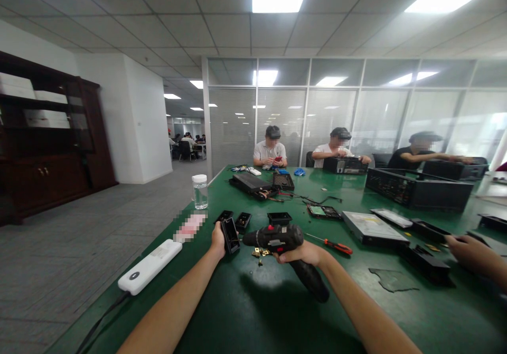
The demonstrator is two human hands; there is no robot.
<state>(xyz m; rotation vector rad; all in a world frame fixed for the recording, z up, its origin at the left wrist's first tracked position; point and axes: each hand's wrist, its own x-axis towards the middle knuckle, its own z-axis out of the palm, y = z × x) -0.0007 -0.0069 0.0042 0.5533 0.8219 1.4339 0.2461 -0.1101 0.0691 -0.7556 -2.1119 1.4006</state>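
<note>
My left hand is closed round the side of a small black plastic box, tilted so that its hollow inside shows. A black cordless drill with red buttons is in my right hand, its front end pointing left toward the box. Whether the tip touches the box I cannot tell. Below the drill lie several small brass-coloured metal pieces. Just beyond my hands stand more small black boxes, one with bits inside and another behind the drill.
A red-handled screwdriver, an optical drive and a broken clear sheet lie to the right. At left are a white power strip and a clear jar. Another person's hand reaches in at right. Several people sit beyond computer cases.
</note>
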